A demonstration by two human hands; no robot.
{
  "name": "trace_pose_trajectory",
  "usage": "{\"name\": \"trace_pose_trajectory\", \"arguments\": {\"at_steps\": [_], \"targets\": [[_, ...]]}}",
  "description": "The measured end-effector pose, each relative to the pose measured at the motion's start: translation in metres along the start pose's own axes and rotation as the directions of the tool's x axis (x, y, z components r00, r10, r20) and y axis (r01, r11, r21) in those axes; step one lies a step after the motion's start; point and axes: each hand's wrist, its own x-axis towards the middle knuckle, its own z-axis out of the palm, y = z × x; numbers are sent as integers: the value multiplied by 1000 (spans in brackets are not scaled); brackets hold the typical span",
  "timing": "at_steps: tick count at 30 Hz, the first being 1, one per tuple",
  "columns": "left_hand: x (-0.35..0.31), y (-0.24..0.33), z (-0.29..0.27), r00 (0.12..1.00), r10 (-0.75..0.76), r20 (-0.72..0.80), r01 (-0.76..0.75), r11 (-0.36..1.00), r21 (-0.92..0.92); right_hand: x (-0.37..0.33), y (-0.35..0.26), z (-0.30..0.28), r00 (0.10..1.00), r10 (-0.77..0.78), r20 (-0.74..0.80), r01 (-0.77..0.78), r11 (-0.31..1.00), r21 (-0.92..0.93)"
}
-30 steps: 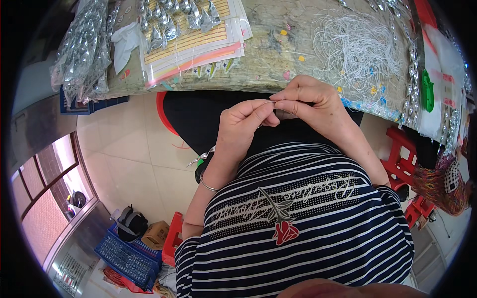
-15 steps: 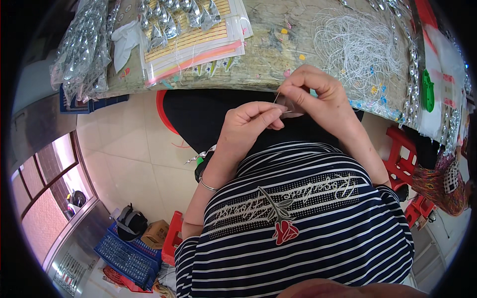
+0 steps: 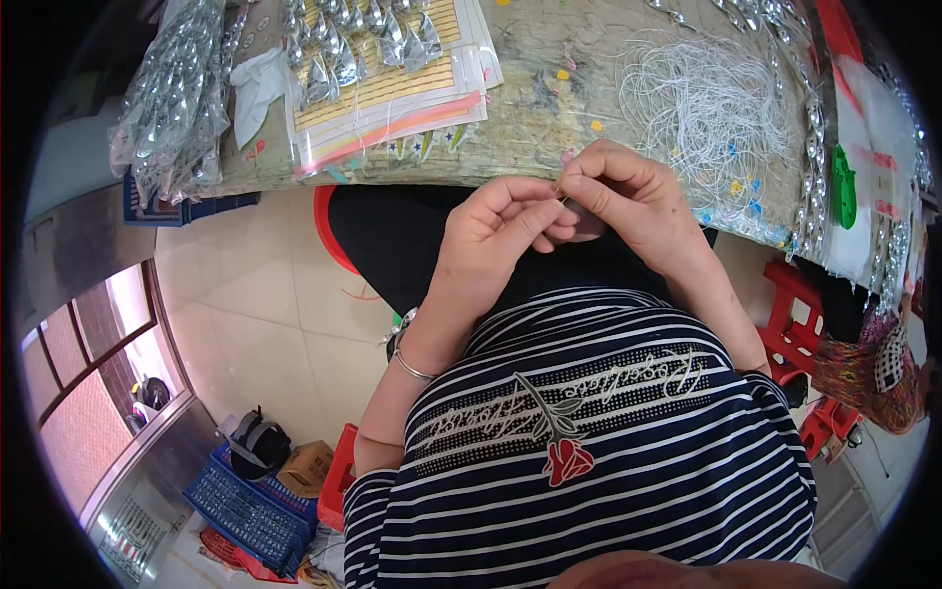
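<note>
My two hands meet just in front of the table's near edge, over my dark lap. My right hand is closed, with thumb and forefinger pinching the end of a thin strand. My left hand comes against it from the left, its thumb and forefinger closed around the same fine piece. Most of the strand is hidden by my fingertips, and I cannot make out if it is wire or thread. A loose tangle of white string lies on the table beyond my right hand.
Silver twisted ornaments lie on printed sheets at the table's far left, beside a clear bag of silver pieces. A green plastic tool is at the right edge. Red stools and a blue crate stand below.
My hands have drawn together: the left has risen toward the right, and the right has come slightly down. Less of the strand shows between them.
</note>
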Motion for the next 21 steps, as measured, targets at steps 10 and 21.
{"name": "trace_pose_trajectory", "arguments": {"at_steps": [10, 21], "targets": [[0, -1, 1, 999, -18, -49, 18, 1000, 0, -1, 2, -2, 1000, -9, -23, 10, 999, 41], [-1, -3, 1, 997, -8, -74, 9, 1000, 11, -1, 11, -4, 991, -133, -5, 132, 989, -59]]}}
